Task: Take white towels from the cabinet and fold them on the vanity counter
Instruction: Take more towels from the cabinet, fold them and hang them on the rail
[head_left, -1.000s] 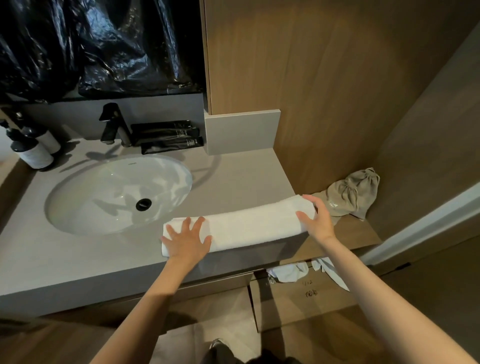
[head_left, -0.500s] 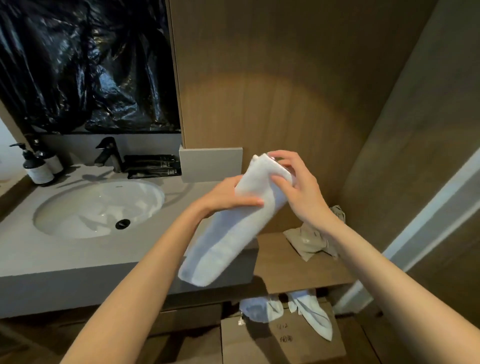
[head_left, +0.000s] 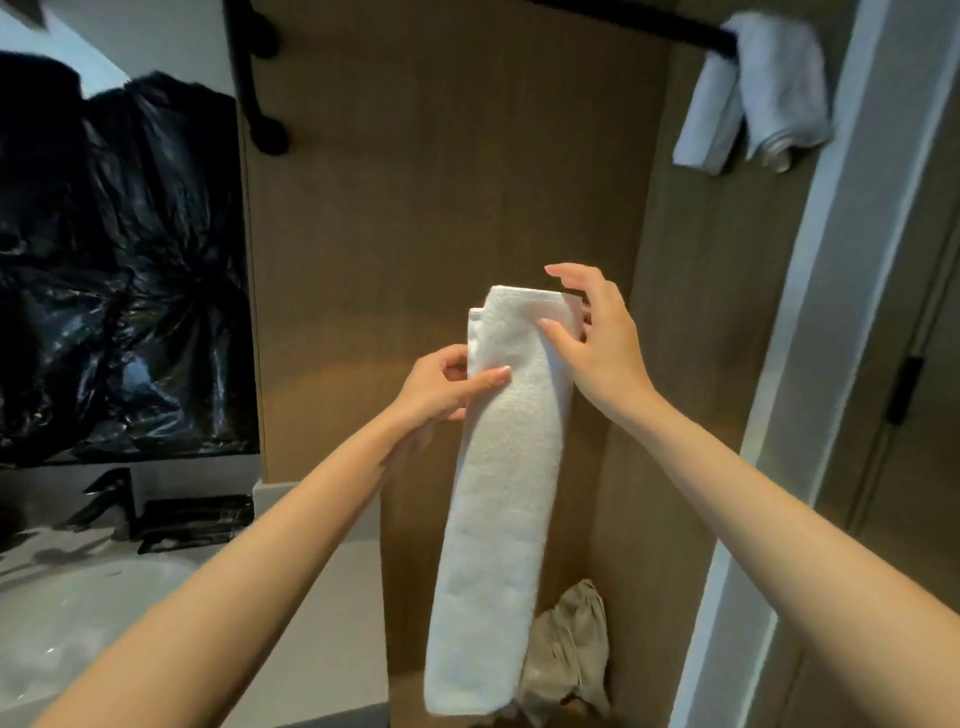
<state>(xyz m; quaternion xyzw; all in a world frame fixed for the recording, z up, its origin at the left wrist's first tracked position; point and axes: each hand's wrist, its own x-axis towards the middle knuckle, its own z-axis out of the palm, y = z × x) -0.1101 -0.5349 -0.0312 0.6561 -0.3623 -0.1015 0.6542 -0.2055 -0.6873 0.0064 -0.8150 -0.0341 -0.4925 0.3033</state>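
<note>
- Above the right end of the bench (head_left: 332, 597), a folded white towel (head_left: 498, 499) hangs upright in the air as a long narrow strip, its lower end level with the bench edge.
- Head view: the left hand (head_left: 441, 387) pinches the towel's left edge near the top, thumb on the front face.
- The right hand (head_left: 597, 343) grips the top right corner, thumb on the front, forefinger lifted above the fold.
- Behind the towel's lower end, a beige cloth bag (head_left: 571, 649) lies crumpled against the wooden wall panel (head_left: 441, 182).
- Over at the far left edge of the bench sits the white sink (head_left: 78, 613), with a black faucet (head_left: 106, 493) behind it.
- Another white towel (head_left: 753, 88) hangs over a black rail (head_left: 649, 21) at the upper right.
</note>
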